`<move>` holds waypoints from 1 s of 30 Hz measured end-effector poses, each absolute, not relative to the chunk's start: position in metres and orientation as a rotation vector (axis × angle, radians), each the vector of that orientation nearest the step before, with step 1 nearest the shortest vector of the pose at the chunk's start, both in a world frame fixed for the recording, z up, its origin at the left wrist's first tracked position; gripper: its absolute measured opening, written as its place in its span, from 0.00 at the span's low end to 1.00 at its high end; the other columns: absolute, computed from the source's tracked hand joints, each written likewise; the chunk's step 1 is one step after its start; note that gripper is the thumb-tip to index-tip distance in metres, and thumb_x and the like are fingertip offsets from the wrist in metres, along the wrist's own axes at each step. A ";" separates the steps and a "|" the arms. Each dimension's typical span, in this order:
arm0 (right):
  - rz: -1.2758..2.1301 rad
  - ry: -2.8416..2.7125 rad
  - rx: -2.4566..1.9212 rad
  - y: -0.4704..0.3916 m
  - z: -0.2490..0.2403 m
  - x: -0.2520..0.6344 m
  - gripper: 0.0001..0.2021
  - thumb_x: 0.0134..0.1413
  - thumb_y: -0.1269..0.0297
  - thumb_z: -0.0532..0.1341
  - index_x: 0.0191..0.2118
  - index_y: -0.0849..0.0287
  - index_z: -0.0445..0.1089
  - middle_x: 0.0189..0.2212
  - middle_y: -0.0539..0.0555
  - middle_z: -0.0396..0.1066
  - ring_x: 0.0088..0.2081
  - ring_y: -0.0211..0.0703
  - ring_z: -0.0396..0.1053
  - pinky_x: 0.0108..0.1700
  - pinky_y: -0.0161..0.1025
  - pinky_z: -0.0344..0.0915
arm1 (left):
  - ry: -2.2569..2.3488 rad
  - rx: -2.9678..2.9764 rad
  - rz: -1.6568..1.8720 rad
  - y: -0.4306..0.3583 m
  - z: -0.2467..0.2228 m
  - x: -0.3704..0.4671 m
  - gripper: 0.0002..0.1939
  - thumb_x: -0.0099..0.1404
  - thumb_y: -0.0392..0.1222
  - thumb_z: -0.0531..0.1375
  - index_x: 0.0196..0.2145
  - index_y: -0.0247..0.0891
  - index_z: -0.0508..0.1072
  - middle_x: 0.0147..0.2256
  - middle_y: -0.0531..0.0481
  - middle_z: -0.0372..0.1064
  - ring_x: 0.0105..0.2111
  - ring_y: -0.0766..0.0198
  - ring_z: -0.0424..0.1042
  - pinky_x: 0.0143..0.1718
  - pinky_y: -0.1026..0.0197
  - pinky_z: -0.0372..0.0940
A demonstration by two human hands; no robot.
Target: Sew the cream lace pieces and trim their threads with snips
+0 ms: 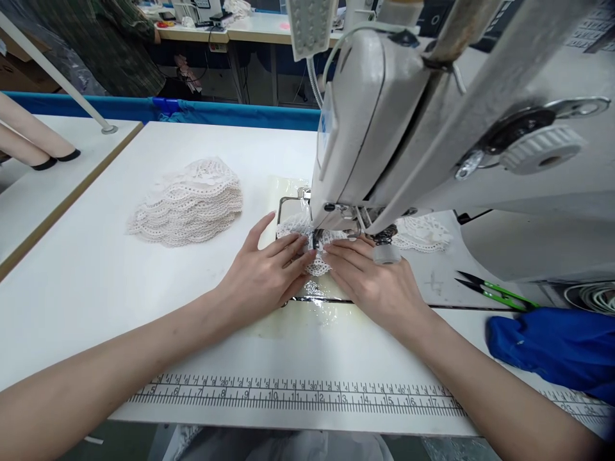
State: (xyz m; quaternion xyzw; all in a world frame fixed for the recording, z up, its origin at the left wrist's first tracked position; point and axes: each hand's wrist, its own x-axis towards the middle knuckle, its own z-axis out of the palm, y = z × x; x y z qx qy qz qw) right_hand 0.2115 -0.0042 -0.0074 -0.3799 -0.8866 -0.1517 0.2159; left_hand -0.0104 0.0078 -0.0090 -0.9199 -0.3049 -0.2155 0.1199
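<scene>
White lace (317,266) lies under the needle area of a sewing machine (360,121). My left hand (266,272) rests on the lace's left side, palm down, fingers extended and thumb apart. On the right side, my right hand (372,275) lies flat with its fingertips on the lace, close to the presser foot; part of it is behind the machine's lower parts. A stack of lace pieces (189,205) sits on the table to the left. More lace (421,233) lies right of the needle, partly hidden by the machine.
Green-handled snips (497,291) and a blue cloth (552,349) lie at the right. A printed ruler (307,396) runs along the front edge of the table (96,288). A thin white pole (57,73) stands at the left. Behind, a person (110,45) is beside another table.
</scene>
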 end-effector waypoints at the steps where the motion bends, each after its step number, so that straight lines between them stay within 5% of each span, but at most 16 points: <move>1: -0.451 -2.455 -1.038 -0.006 -0.007 0.211 0.09 0.60 0.74 0.60 0.43 0.61 0.77 0.40 0.56 0.79 0.41 0.45 0.75 0.47 0.44 0.71 | -0.879 -2.681 -0.633 0.006 -0.008 -0.011 0.14 0.72 0.40 0.53 0.50 0.35 0.74 0.49 0.43 0.76 0.50 0.57 0.75 0.66 0.38 0.50; 6: -0.505 -2.481 -0.986 -0.014 -0.003 0.209 0.08 0.62 0.67 0.61 0.41 0.63 0.77 0.43 0.54 0.78 0.40 0.43 0.75 0.49 0.43 0.69 | -0.863 -2.705 -0.668 -0.007 -0.005 -0.013 0.12 0.71 0.39 0.56 0.47 0.34 0.75 0.45 0.46 0.78 0.48 0.60 0.76 0.67 0.44 0.49; 21: -0.464 -2.461 -1.063 -0.008 -0.007 0.211 0.10 0.63 0.66 0.60 0.44 0.63 0.76 0.40 0.57 0.79 0.41 0.46 0.76 0.47 0.44 0.70 | -0.908 -2.707 -0.671 0.003 -0.009 -0.012 0.14 0.72 0.41 0.53 0.49 0.35 0.74 0.49 0.44 0.76 0.49 0.58 0.75 0.64 0.40 0.53; 26: -0.440 -2.473 -1.132 -0.009 -0.009 0.211 0.16 0.60 0.75 0.58 0.52 0.59 0.73 0.42 0.56 0.78 0.43 0.47 0.74 0.50 0.47 0.69 | -0.874 -2.676 -0.654 0.004 -0.009 -0.013 0.14 0.71 0.42 0.55 0.48 0.34 0.74 0.49 0.44 0.76 0.50 0.58 0.75 0.67 0.42 0.48; 30: -0.432 -2.492 -1.071 -0.011 -0.007 0.212 0.18 0.56 0.81 0.57 0.47 0.59 0.76 0.44 0.54 0.78 0.42 0.44 0.74 0.52 0.46 0.69 | -0.867 -2.673 -0.681 0.003 -0.009 -0.014 0.13 0.71 0.40 0.55 0.47 0.33 0.75 0.47 0.44 0.77 0.48 0.60 0.76 0.68 0.44 0.46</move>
